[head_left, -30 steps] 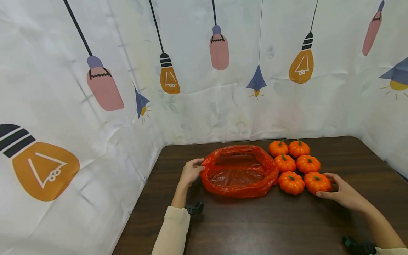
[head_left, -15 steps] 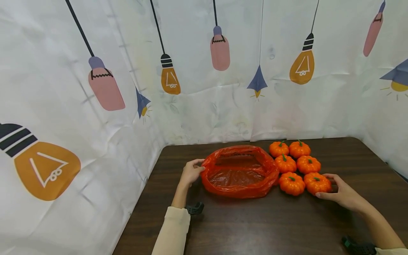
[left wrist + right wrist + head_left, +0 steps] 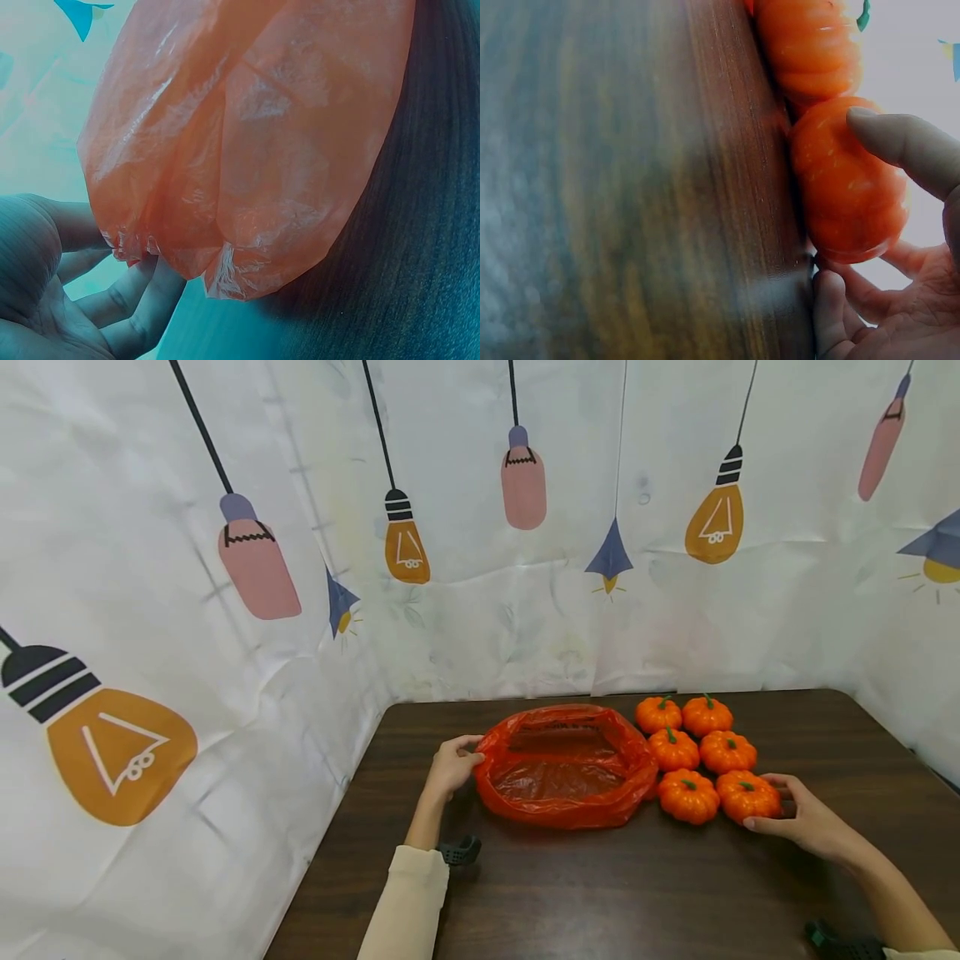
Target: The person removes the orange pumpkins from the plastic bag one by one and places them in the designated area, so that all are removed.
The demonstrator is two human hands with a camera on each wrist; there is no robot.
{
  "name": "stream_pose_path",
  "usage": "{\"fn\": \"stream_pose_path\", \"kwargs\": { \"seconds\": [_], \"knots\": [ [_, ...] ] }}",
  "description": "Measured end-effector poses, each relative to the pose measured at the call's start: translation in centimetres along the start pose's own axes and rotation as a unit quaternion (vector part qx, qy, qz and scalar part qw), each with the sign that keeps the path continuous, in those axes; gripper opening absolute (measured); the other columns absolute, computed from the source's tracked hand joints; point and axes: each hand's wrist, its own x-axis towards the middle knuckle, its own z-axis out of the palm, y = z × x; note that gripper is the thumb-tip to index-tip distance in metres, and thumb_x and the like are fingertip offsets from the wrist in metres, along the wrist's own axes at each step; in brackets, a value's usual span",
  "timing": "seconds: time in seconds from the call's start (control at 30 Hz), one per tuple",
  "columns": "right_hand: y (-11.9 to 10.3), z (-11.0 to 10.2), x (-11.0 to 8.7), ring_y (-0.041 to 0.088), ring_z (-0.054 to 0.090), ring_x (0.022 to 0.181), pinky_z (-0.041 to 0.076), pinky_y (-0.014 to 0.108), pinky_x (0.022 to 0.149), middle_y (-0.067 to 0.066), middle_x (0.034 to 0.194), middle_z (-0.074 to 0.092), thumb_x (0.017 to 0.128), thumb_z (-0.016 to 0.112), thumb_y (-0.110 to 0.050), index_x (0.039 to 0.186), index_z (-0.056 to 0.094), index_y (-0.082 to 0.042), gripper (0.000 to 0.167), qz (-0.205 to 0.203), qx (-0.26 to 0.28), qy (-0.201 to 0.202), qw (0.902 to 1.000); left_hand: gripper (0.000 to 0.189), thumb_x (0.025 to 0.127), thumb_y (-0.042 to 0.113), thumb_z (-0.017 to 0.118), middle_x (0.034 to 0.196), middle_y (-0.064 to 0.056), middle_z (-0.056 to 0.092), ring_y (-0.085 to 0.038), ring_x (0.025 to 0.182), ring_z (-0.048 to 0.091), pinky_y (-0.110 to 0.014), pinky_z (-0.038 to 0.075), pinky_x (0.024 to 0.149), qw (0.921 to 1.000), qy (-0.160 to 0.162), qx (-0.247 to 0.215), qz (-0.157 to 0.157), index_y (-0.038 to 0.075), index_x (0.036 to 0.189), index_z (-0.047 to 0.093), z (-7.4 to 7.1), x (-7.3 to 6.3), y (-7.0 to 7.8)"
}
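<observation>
A red plastic bag (image 3: 564, 814) stands with its mouth spread wide at the middle of the table. My left hand (image 3: 452, 766) pinches the left side of its rim between thumb and fingers; crumpled plastic shows at those fingers in the left wrist view. To the bag's right, several small orange pumpkins with green stems stand in two columns. Around the front right pumpkin (image 3: 748, 797) my right hand (image 3: 806, 818) is curled, the thumb on its near side and the fingers behind. That pumpkin (image 3: 847, 184) rests on the table, touching its neighbour (image 3: 810, 49) in the right wrist view.
The dark wooden table (image 3: 600, 902) reaches back to a pale curtain (image 3: 480, 635) printed with lamps, which also runs along the left. The front left pumpkin (image 3: 687, 797) sits close to the bag's right side. Each wrist wears a dark band.
The head view has tilted slightly, so the scene sits a little lower and further right. Both hands, the bag and the pumpkins keep their places on the table.
</observation>
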Motion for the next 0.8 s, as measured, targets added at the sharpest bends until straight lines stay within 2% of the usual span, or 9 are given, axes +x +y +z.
{"fn": "stream_pose_path", "kwargs": {
  "seconds": [0.17, 0.4, 0.63, 0.8],
  "knots": [
    [-0.14, 0.05, 0.02, 0.055, 0.045, 0.12, 0.05, 0.046, 0.083, 0.044, 0.142, 0.03, 0.098, 0.069, -0.034, 0.152, 0.013, 0.013, 0.091, 0.0, 0.003, -0.002, 1.0, 0.034, 0.099, 0.016, 0.066, 0.093, -0.012, 0.073, -0.023, 0.07, 0.062, -0.028, 0.039, 0.053, 1.0, 0.002, 0.003, -0.001, 0.017, 0.132, 0.07, 0.05, 0.17, -0.3],
    [-0.21, -0.03, 0.27, 0.054, 0.046, 0.119, 0.051, 0.046, 0.083, 0.044, 0.141, 0.031, 0.097, 0.069, -0.034, 0.151, 0.014, 0.014, 0.09, -0.003, 0.0, -0.001, 1.0, 0.034, 0.099, 0.016, 0.065, 0.095, -0.012, 0.073, -0.018, 0.07, 0.064, -0.029, 0.042, 0.055, 1.0, 0.003, -0.002, -0.001, 0.016, 0.133, 0.069, 0.03, 0.23, -0.46],
    [-0.26, 0.17, 0.4, 0.056, 0.044, 0.12, 0.05, 0.045, 0.083, 0.045, 0.144, 0.026, 0.097, 0.069, -0.034, 0.151, 0.013, 0.014, 0.091, 0.0, 0.006, -0.007, 1.0, 0.035, 0.098, 0.016, 0.066, 0.09, -0.012, 0.071, -0.018, 0.07, 0.067, -0.035, 0.053, 0.064, 1.0, 0.002, -0.008, -0.005, 0.015, 0.133, 0.069, -0.19, 0.13, -0.46],
    [-0.38, 0.25, 0.54, 0.057, 0.042, 0.122, 0.05, 0.049, 0.085, 0.046, 0.145, 0.025, 0.097, 0.069, -0.035, 0.151, 0.012, 0.014, 0.092, -0.001, 0.009, -0.01, 0.9999, 0.038, 0.098, 0.017, 0.067, 0.091, -0.011, 0.069, -0.019, 0.073, 0.065, -0.038, 0.055, 0.066, 1.0, 0.003, -0.006, 0.0, 0.014, 0.135, 0.067, -0.29, 0.1, -0.42]
  ]
}}
